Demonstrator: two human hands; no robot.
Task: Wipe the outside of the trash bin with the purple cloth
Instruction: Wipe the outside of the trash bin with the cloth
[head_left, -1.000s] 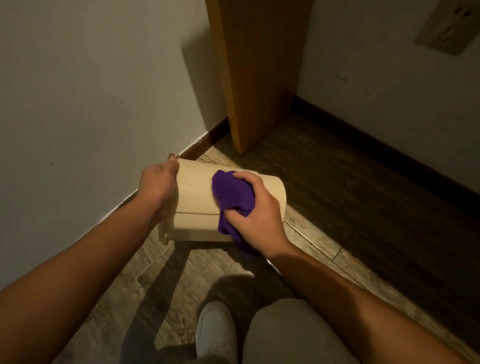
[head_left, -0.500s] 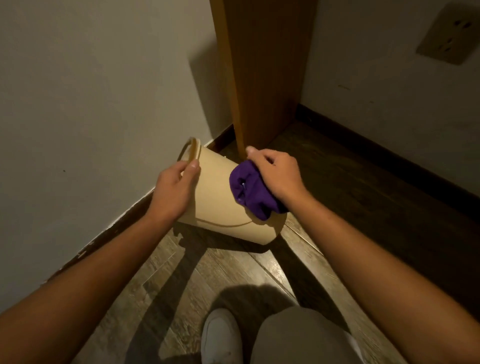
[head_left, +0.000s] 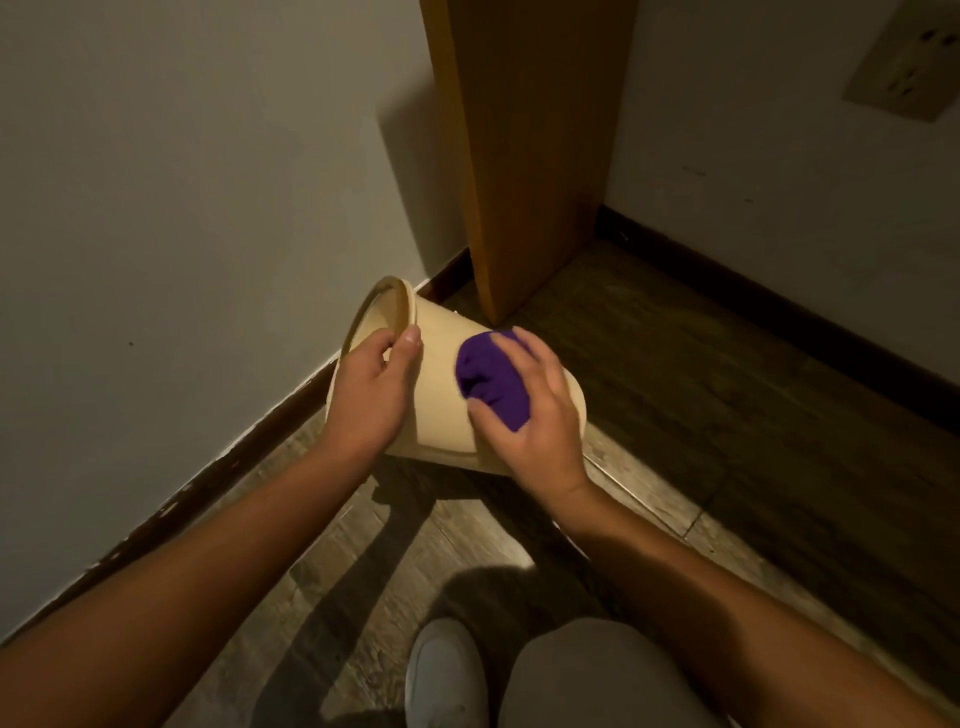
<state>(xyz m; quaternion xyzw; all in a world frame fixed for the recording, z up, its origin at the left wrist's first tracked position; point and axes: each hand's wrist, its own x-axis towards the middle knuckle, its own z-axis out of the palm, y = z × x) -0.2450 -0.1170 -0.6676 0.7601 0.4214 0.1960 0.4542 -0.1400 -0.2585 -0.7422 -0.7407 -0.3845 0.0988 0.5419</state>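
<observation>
The bin (head_left: 441, 384) is tipped on its side, lifted off the floor (head_left: 649, 415) near the wall (head_left: 182, 208) and the wooden door edge (head_left: 519, 156), its open mouth turned toward the wall. The left hand (head_left: 371, 395) grips it at the rim, thumb lying on the outer wall, the other fingers hidden. The right hand (head_left: 530, 405) presses the bunched cloth (head_left: 491, 382) flat against the bin's side near its base, fingers (head_left: 535, 358) spread and curled over the top of it. A white shoe (head_left: 444, 675) shows below.
</observation>
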